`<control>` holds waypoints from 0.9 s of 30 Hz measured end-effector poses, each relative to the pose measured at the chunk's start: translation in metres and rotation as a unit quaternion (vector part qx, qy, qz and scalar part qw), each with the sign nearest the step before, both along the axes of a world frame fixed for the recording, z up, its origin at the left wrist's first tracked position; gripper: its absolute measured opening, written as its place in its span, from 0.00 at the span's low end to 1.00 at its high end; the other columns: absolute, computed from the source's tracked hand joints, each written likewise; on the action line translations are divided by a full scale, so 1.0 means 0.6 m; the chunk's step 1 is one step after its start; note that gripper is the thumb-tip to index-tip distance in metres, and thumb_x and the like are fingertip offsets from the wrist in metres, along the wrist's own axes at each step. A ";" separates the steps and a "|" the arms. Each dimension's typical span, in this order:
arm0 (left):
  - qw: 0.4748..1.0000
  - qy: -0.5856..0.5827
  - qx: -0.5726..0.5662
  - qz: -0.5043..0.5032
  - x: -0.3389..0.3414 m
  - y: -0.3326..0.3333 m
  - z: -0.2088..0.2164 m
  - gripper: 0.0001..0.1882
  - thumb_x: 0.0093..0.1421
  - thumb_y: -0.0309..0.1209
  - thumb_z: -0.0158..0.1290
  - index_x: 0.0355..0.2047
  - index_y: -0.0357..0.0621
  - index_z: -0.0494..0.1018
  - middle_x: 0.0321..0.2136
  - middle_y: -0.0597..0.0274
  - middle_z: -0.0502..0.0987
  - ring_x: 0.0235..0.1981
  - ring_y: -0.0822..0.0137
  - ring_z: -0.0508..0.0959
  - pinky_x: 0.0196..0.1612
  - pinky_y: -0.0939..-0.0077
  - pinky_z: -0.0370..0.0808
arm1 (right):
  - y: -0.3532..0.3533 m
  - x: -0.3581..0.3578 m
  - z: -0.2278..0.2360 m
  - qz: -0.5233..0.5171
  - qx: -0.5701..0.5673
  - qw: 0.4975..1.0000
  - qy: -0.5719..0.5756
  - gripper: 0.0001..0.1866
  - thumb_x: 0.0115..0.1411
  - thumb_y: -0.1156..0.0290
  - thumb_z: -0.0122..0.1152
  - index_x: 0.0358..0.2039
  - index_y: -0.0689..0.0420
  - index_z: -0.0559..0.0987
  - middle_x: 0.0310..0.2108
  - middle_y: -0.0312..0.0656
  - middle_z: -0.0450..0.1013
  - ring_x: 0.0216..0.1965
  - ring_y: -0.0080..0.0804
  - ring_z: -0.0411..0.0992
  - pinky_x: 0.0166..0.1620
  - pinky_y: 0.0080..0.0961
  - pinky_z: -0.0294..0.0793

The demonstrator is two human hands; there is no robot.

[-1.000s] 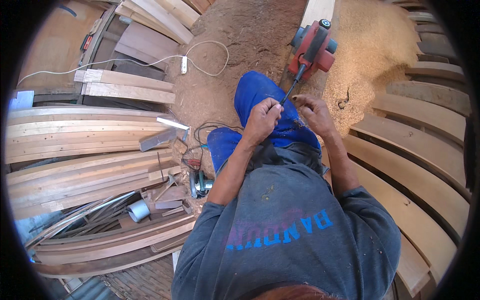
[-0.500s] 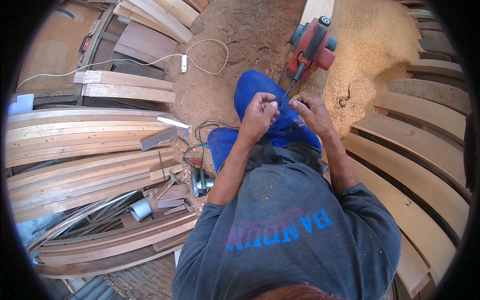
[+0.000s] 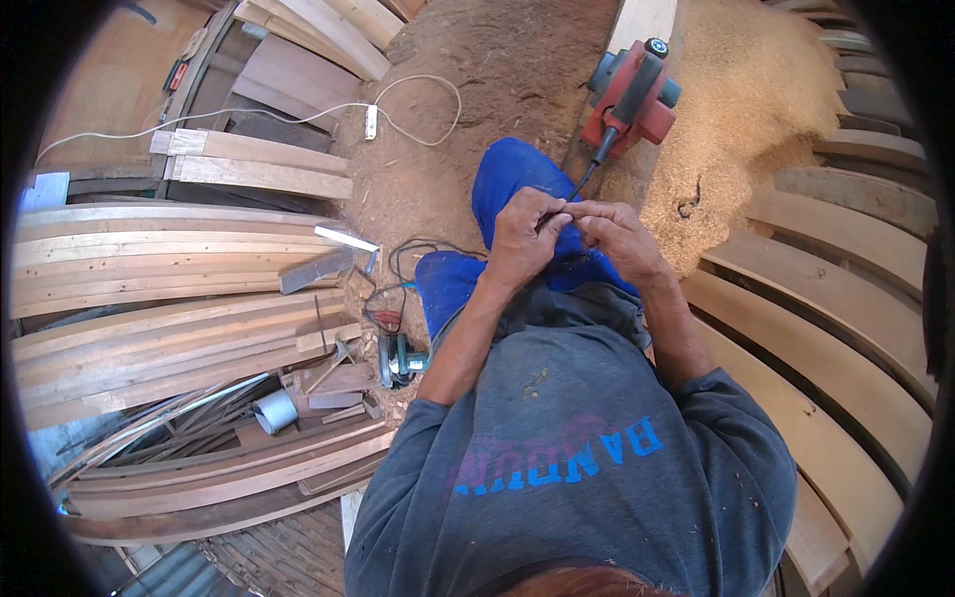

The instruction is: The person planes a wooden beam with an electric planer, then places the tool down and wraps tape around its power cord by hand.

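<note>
From the head camera, the left hand (image 3: 524, 237) and right hand (image 3: 619, 239) are meeting above the blue trousers (image 3: 502, 189), fingertips pinching together on the black cord (image 3: 587, 177) of the red planer (image 3: 631, 95) (parked on a plank (image 3: 637, 25), seemingly idle). What they are pinching is staying hidden.

Bright daylight, sharp centre, heavy fisheye bend at the rim.
Strong, warm light fell across the upper right of the frame, where the sawdust pile (image 3: 756, 109) looked almost washed out. The planks (image 3: 149, 249) at left were evenly lit, with thin dark shadows between them. Straight boards curved hard toward the edges, and a black ring closed off the corners. The middle stayed crisp; the lower left was dimmer and slightly soft.
</note>
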State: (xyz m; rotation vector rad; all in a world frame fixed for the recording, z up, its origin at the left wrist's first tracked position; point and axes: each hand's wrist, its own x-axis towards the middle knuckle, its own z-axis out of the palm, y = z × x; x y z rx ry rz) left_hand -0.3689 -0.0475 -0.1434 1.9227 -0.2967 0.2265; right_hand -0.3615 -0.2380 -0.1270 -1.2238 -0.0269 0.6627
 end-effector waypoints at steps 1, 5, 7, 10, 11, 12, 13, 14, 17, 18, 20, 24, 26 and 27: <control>1.000 -0.012 -0.004 0.003 0.001 0.003 -0.006 0.09 0.53 0.21 0.63 0.35 0.39 0.77 0.31 0.55 0.79 0.33 0.63 0.81 0.36 0.72 0.77 | 0.001 0.000 -0.004 0.000 0.001 1.000 0.000 0.18 0.63 0.74 0.51 0.52 0.65 0.77 0.31 0.34 0.72 0.32 0.18 0.66 0.37 0.17 0.67; 0.999 -0.052 -0.009 -0.010 0.006 0.004 -0.012 0.08 0.52 0.20 0.62 0.32 0.38 0.77 0.29 0.54 0.78 0.30 0.59 0.80 0.33 0.70 0.76 | -0.001 -0.003 -0.017 -0.013 0.054 0.998 0.038 0.19 0.64 0.74 0.50 0.53 0.67 0.76 0.31 0.33 0.70 0.30 0.19 0.64 0.35 0.18 0.66; 1.000 -0.011 -0.019 0.010 0.004 0.000 -0.007 0.05 0.55 0.21 0.61 0.31 0.38 0.77 0.29 0.56 0.79 0.29 0.64 0.80 0.33 0.71 0.76 | -0.002 -0.004 -0.016 -0.017 0.058 0.997 0.037 0.19 0.64 0.74 0.50 0.53 0.67 0.76 0.31 0.32 0.69 0.30 0.19 0.64 0.35 0.18 0.66; 0.983 0.129 -0.129 0.029 -0.002 0.001 -0.037 0.02 0.61 0.24 0.58 0.31 0.38 0.77 0.28 0.60 0.79 0.28 0.71 0.79 0.33 0.75 0.77 | 0.010 0.002 0.005 0.006 -0.018 1.000 0.006 0.18 0.64 0.73 0.49 0.50 0.67 0.78 0.32 0.37 0.73 0.32 0.21 0.68 0.37 0.20 0.69; 0.983 0.130 -0.128 0.027 -0.001 0.000 -0.034 0.02 0.61 0.24 0.58 0.31 0.38 0.77 0.28 0.60 0.79 0.28 0.71 0.79 0.33 0.75 0.77 | 0.017 0.002 0.018 0.018 -0.114 0.985 -0.130 0.17 0.63 0.72 0.50 0.48 0.67 0.79 0.31 0.40 0.75 0.33 0.25 0.71 0.39 0.23 0.71; 0.964 0.188 -0.184 0.031 0.000 0.001 -0.030 0.04 0.63 0.26 0.56 0.31 0.39 0.76 0.27 0.62 0.78 0.28 0.73 0.79 0.33 0.76 0.78 | 0.020 0.002 0.026 0.029 -0.208 0.942 -0.262 0.16 0.63 0.71 0.51 0.46 0.66 0.80 0.31 0.44 0.78 0.35 0.28 0.75 0.40 0.26 0.73; 0.939 0.245 -0.238 0.034 0.002 0.002 -0.028 0.07 0.66 0.28 0.53 0.31 0.39 0.75 0.26 0.64 0.77 0.27 0.75 0.78 0.34 0.78 0.78 | 0.017 0.003 0.028 0.028 -0.209 0.942 -0.261 0.16 0.63 0.71 0.51 0.46 0.66 0.80 0.31 0.44 0.78 0.35 0.28 0.75 0.40 0.26 0.73; 0.939 0.244 -0.238 0.035 0.005 0.005 -0.031 0.07 0.66 0.28 0.53 0.31 0.39 0.75 0.26 0.64 0.77 0.27 0.75 0.78 0.34 0.78 0.78 | 0.014 0.003 0.030 0.027 -0.246 0.934 -0.259 0.16 0.63 0.70 0.51 0.45 0.66 0.81 0.32 0.46 0.78 0.37 0.31 0.75 0.43 0.28 0.73; 0.887 0.276 -0.362 0.072 0.014 0.013 -0.051 0.13 0.70 0.35 0.49 0.30 0.41 0.72 0.23 0.65 0.75 0.25 0.74 0.78 0.32 0.79 0.79 | -0.001 0.014 0.027 0.024 -0.313 0.923 -0.222 0.17 0.64 0.67 0.51 0.44 0.66 0.80 0.33 0.45 0.78 0.38 0.29 0.74 0.44 0.26 0.73; 0.885 0.273 -0.373 0.063 0.014 0.014 -0.056 0.15 0.70 0.38 0.48 0.29 0.41 0.71 0.22 0.64 0.74 0.24 0.74 0.78 0.31 0.79 0.79 | -0.006 0.022 0.024 0.022 -0.343 0.920 -0.186 0.18 0.65 0.66 0.52 0.45 0.67 0.80 0.33 0.41 0.77 0.36 0.25 0.73 0.42 0.23 0.72; 0.882 0.270 -0.383 0.052 0.016 0.014 -0.066 0.17 0.71 0.40 0.47 0.28 0.41 0.70 0.21 0.64 0.74 0.23 0.73 0.78 0.30 0.79 0.78 | -0.010 0.031 -0.001 0.008 -0.301 0.941 -0.152 0.17 0.65 0.66 0.53 0.45 0.66 0.80 0.33 0.38 0.77 0.35 0.22 0.72 0.40 0.21 0.71; 0.862 0.319 -0.391 0.051 0.022 0.010 -0.065 0.20 0.72 0.42 0.44 0.28 0.41 0.70 0.21 0.62 0.75 0.23 0.73 0.78 0.30 0.79 0.78 | 0.007 0.023 -0.050 -0.061 0.007 0.997 0.041 0.14 0.67 0.66 0.56 0.43 0.64 0.81 0.31 0.32 0.74 0.31 0.16 0.68 0.36 0.15 0.68; 0.862 0.341 -0.371 0.055 0.027 0.014 -0.069 0.20 0.72 0.42 0.43 0.29 0.40 0.71 0.21 0.62 0.76 0.22 0.73 0.78 0.30 0.79 0.78 | 0.021 0.024 -0.067 -0.081 0.051 0.994 0.059 0.13 0.67 0.66 0.57 0.42 0.63 0.81 0.31 0.32 0.74 0.30 0.16 0.68 0.36 0.15 0.68; 0.885 0.332 -0.320 0.057 0.030 0.020 -0.078 0.17 0.70 0.40 0.47 0.32 0.38 0.73 0.25 0.59 0.77 0.24 0.70 0.79 0.32 0.77 0.78 | 0.027 0.028 -0.073 -0.100 0.094 0.987 0.077 0.12 0.66 0.66 0.58 0.41 0.63 0.81 0.31 0.32 0.73 0.30 0.16 0.67 0.36 0.15 0.68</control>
